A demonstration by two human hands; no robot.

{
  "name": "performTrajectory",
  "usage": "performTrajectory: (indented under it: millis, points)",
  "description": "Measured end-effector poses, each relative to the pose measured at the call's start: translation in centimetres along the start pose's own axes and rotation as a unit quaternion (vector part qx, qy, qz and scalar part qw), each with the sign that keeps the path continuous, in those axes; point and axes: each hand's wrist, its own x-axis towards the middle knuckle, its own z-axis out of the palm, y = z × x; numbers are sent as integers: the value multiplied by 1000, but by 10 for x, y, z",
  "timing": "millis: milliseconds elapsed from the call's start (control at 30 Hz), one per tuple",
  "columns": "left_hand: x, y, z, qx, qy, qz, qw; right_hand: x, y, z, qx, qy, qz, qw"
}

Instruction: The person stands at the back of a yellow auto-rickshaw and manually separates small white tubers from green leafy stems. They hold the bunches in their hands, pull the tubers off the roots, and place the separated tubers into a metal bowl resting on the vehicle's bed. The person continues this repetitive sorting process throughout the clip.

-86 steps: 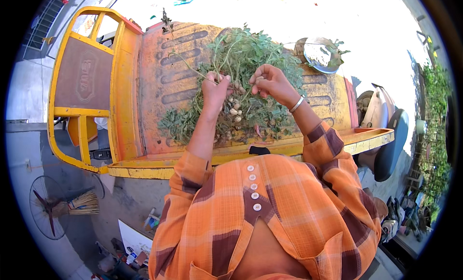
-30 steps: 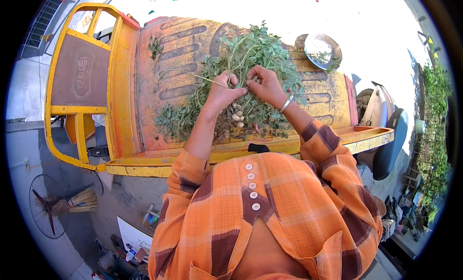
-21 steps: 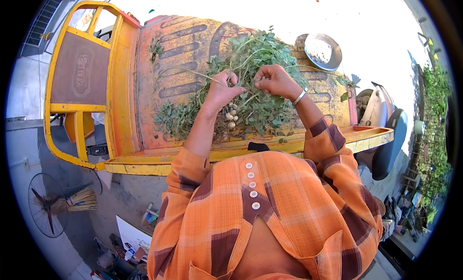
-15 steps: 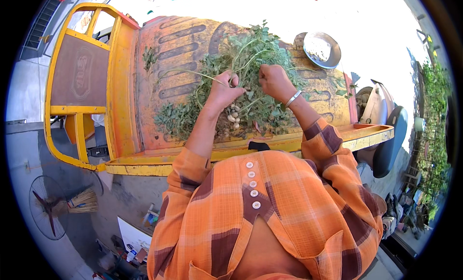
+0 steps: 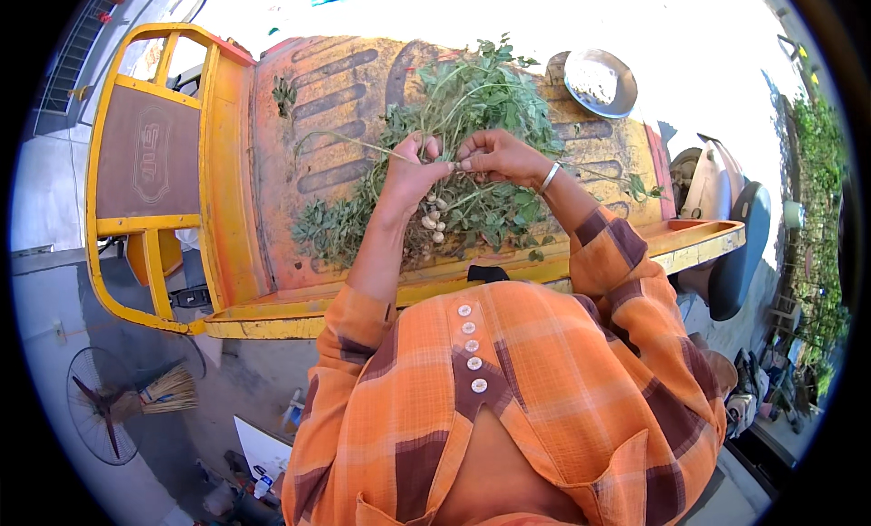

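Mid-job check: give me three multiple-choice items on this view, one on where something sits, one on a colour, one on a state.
1. Where is the metal bowl?
A. on the cart bed, beyond the plant pile
B. on the ground by the broom
C. in the left hand

2. What colour is the cart's frame?
A. blue
B. yellow
C. white

3. What are the hands doing?
A. both resting flat
B. hanging clear of the plants
C. left hand and right hand pinching a plant stem

Answers: A, the bowl sits at the bed's far end; B, the rails are yellow; C, the fingertips meet on the stem above the pale pods.
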Motion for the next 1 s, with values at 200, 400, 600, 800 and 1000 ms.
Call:
performTrajectory:
  millis: [200,400,600,800,1000]
  points:
    - [0,-2,-4,48,4,26,999,5,3,15,-18,23,29,999]
    - [1,1,-8,103,7,-2,995,12,7,16,-255,123,-140,949]
    - [0,1,-5,74,67,18,995,13,5,-23,29,205,-28,978]
    - [8,-11,-11,139,103,-6,985,-12,-15,-74,69,149,-8,986]
    - [14,-22,-22,162,163,33,973,-43,-30,-126,51,180,-16,982]
